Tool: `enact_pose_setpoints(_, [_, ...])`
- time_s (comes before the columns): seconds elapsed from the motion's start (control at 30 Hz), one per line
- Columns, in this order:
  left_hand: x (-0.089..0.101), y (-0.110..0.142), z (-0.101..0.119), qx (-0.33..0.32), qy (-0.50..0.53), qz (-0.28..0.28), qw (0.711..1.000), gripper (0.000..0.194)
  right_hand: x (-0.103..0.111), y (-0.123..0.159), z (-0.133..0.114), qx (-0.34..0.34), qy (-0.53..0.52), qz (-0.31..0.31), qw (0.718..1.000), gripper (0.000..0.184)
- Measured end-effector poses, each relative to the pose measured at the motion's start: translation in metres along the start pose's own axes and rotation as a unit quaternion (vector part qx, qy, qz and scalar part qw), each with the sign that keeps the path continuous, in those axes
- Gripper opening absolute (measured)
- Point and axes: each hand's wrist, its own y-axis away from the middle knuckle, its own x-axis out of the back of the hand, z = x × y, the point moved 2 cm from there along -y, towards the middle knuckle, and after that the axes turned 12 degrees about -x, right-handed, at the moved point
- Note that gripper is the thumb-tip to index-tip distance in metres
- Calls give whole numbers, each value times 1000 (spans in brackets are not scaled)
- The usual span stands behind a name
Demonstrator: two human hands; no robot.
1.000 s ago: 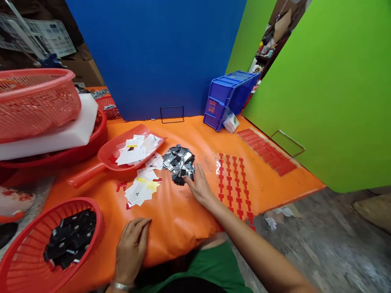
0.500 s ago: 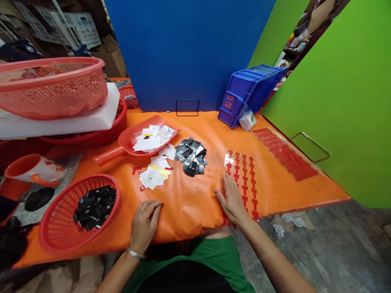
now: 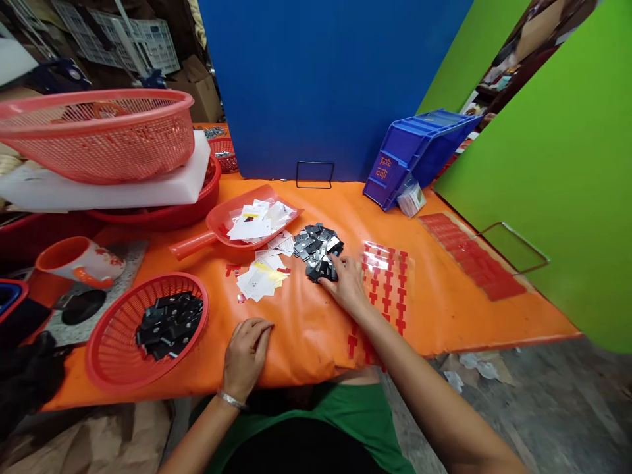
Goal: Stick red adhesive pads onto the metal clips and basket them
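Observation:
My right hand (image 3: pixel 348 284) reaches to a heap of small black flat pieces with silvery spots (image 3: pixel 316 245). Its thumb and forefinger are apart and touch the heap's near right side; no piece is clearly lifted. Under and beside that forearm lies a clear sheet with rows of red T-shaped stickers (image 3: pixel 388 289). My left hand (image 3: pixel 245 352) rests on the orange tabletop (image 3: pixel 301 329) near the front edge, fingers curled and thumb tip against the forefinger, nothing visible in it. Left of it stands a red basket (image 3: pixel 111 349) holding more black pieces (image 3: pixel 170 322).
A red scoop (image 3: pixel 197 243) bears white paper cards (image 3: pixel 257 220), with more cards (image 3: pixel 261 280) in front of it. A mug (image 3: pixel 81 260) and a stacked pink basket (image 3: pixel 138 145) are at left. Blue bins (image 3: pixel 412 155) and a red sticker sheet (image 3: pixel 469 253) are at right.
My right hand has moved left and away from me, from the edge of the sticker sheet to the heap of black pieces. The left hand stays put; the view has shifted slightly.

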Motion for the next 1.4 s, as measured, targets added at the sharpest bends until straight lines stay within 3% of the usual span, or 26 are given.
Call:
enact_pose_setpoints(0.13, [0,0,1,5,9,3,1000,18,-6,-10,-1,-15,-39,-1,999,44])
enact_pose_setpoints(0.23, [2,-1,1,24,26,3,999,18,3,-3,-1,-40,-182,11,982,26])
enact_pose_setpoints(0.3, [4,-4,1,47,51,5,998,19,10,6,-2,-93,-323,-34,941,21])
enact_pose_setpoints(0.43, [5,-12,7,160,170,26,972,23,19,32,-8,-240,-534,-147,797,30])
enact_pose_setpoints(0.53, [0,-24,19,273,315,35,908,33,19,53,-17,-295,-609,-192,711,33])
enact_pose_setpoints(0.6, [-4,-32,29,345,419,15,840,37,18,65,-23,-290,-627,-220,689,30])
enact_pose_setpoints(0.7, [-9,-42,41,437,566,-57,697,40,18,77,-29,-228,-622,-253,705,24])
enact_pose_setpoints(0.73, [-10,-44,43,445,597,-77,663,38,18,79,-30,-204,-607,-261,722,21])
enact_pose_setpoints(0.77, [-10,-45,44,441,611,-88,652,35,19,81,-30,-185,-587,-263,743,19])
enact_pose_setpoints(0.8, [-9,-46,43,428,608,-90,662,33,20,82,-29,-175,-566,-262,762,19])
enact_pose_setpoints(0.87, [-8,-46,40,402,567,-76,715,34,21,83,-26,-185,-538,-255,782,23])
enact_pose_setpoints(0.97, [-9,-44,36,387,487,-47,782,35,23,84,-25,-216,-535,-259,775,32])
enact_pose_setpoints(1.07, [-12,-42,36,369,456,-26,809,34,22,87,-29,-218,-524,-280,774,33])
enact_pose_setpoints(1.23, [-16,-40,36,349,456,-10,819,34,13,93,-34,-220,-528,-293,766,25])
enact_pose_setpoints(1.3, [-16,-39,37,359,472,-4,805,38,9,95,-33,-251,-535,-285,755,24])
enact_pose_setpoints(1.4, [-15,-37,39,387,511,16,768,44,6,99,-35,-302,-569,-271,715,27])
